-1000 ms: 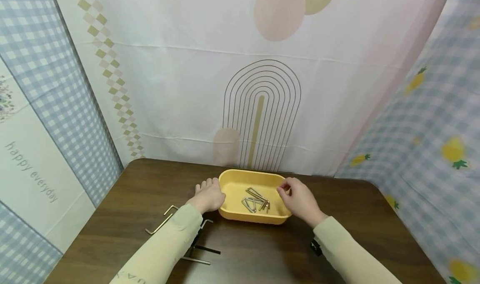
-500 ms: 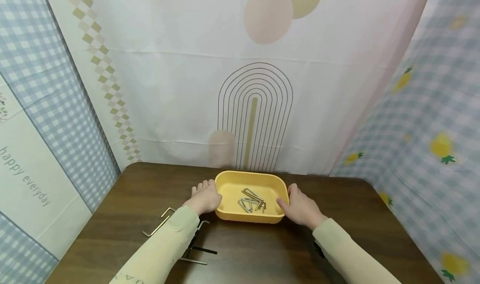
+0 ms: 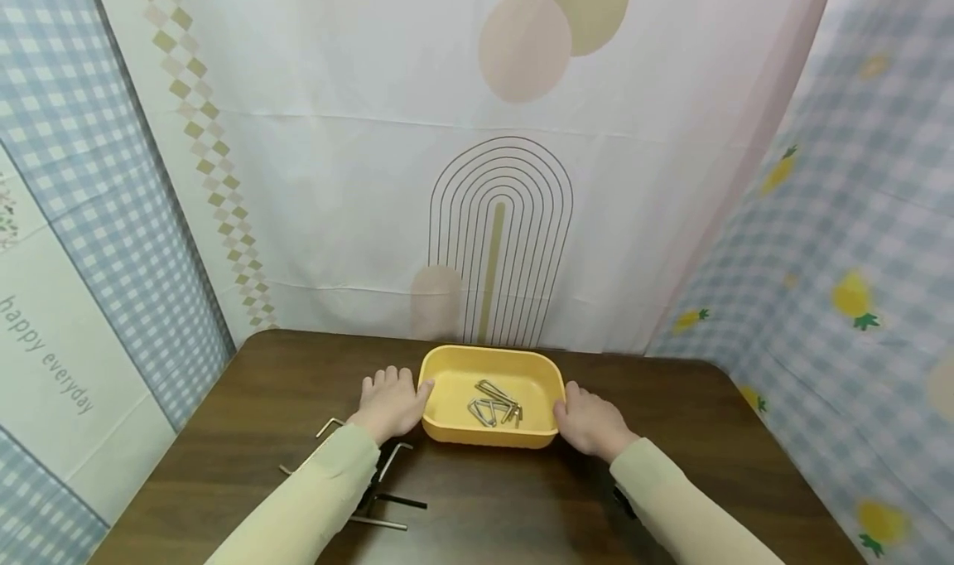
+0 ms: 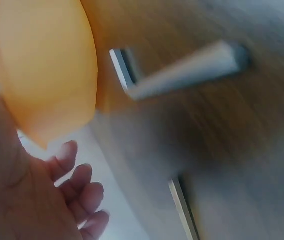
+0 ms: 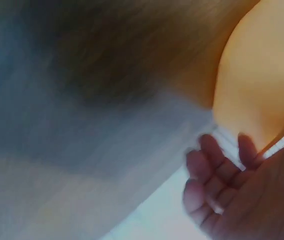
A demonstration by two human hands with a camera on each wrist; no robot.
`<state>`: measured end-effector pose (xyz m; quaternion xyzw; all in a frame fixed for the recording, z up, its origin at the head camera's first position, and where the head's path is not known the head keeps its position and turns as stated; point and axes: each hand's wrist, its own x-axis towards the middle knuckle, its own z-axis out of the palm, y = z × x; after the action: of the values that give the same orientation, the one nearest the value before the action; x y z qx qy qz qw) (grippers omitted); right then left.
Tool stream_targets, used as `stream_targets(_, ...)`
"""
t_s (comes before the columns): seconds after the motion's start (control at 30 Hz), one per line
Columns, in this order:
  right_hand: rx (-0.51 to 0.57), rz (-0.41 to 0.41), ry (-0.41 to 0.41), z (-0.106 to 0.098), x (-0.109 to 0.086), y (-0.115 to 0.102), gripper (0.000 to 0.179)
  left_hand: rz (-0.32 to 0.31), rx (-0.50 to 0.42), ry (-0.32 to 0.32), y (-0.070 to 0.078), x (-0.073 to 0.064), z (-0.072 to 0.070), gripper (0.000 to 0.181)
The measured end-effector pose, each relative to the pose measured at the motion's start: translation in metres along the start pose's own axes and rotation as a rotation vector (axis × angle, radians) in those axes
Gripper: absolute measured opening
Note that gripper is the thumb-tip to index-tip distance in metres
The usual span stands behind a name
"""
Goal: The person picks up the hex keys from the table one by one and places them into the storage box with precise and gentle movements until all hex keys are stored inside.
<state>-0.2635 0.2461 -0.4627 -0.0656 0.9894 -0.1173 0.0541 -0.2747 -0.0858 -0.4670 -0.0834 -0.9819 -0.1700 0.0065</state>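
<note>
A yellow oblong tray (image 3: 492,439) rests on the table between both hands. Several silvery hex keys (image 3: 495,401) lie in a loose heap inside it. My left hand (image 3: 391,403) is at the tray's left end, fingers spread, thumb at the rim. The left wrist view shows that hand's fingers (image 4: 84,197) relaxed and apart from the tray wall. Beside the right end is my right hand (image 3: 592,420), thumb close to the rim. Its fingers (image 5: 202,172) are loosely bent in the right wrist view, below the tray's side.
More L-shaped hex keys lie on the dark wooden table (image 3: 477,507) at left, partly under the left sleeve (image 3: 305,499). Among them are a black key (image 3: 402,500) and a silver key (image 3: 380,522). A patterned cloth (image 3: 358,217) hangs behind the table.
My right hand has moved from inside the tray's right end to the outside of its rim. The left fingers have spread and eased off the left end. The head view has shifted slightly.
</note>
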Motion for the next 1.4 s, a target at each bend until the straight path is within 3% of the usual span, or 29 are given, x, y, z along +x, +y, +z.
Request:
stream_targets(0.13, -0.046, -0.110, 0.059, 0.003, -0.001, 0.008, 0.027, 0.142, 0.037, 0.046, -0.012, -0.018, -0.008, 0.052)
stream_targets(0.23, -0.052, -0.171, 0.098, 0.004, -0.003, 0.015, 0.024, 0.287, -0.008, 0.053, -0.018, -0.033, -0.015, 0.039)
stream_targets(0.33, -0.060, -0.203, 0.131, 0.003, -0.003, 0.019, 0.025, 0.400, -0.114, -0.008, -0.023, -0.048, -0.020, 0.033)
stream_targets(0.43, -0.061, -0.208, 0.158, 0.001, 0.002, 0.019, 0.028, 0.461, -0.211, -0.108, -0.031, -0.061, -0.021, 0.028)
stream_targets(0.57, -0.087, -0.203, 0.165, -0.001, 0.013, 0.016, 0.031, 0.514, -0.291, -0.187, -0.042, -0.072, -0.018, 0.024)
stream_targets(0.67, -0.112, -0.172, 0.096, 0.000, 0.015, 0.014, 0.026, 0.545, -0.319, -0.201, -0.047, -0.077, -0.014, 0.020)
stream_targets(0.8, -0.108, -0.104, 0.009, 0.001, 0.013, 0.011, 0.020, 0.589, -0.289, -0.187, -0.048, -0.078, -0.007, 0.018)
stream_targets(1.0, -0.125, -0.077, -0.027, -0.003, 0.015, 0.004, 0.019, 0.663, -0.230, -0.141, -0.048, -0.079, 0.003, 0.018)
stream_targets(1.13, -0.127, -0.048, -0.075, -0.005, 0.017, 0.001, 0.020, 0.667, -0.209, -0.127, -0.049, -0.079, 0.004, 0.018)
stream_targets(1.4, -0.106, -0.010, -0.125, -0.008, 0.020, -0.002, 0.021, 0.636, -0.164, -0.158, -0.048, -0.078, 0.001, 0.019)
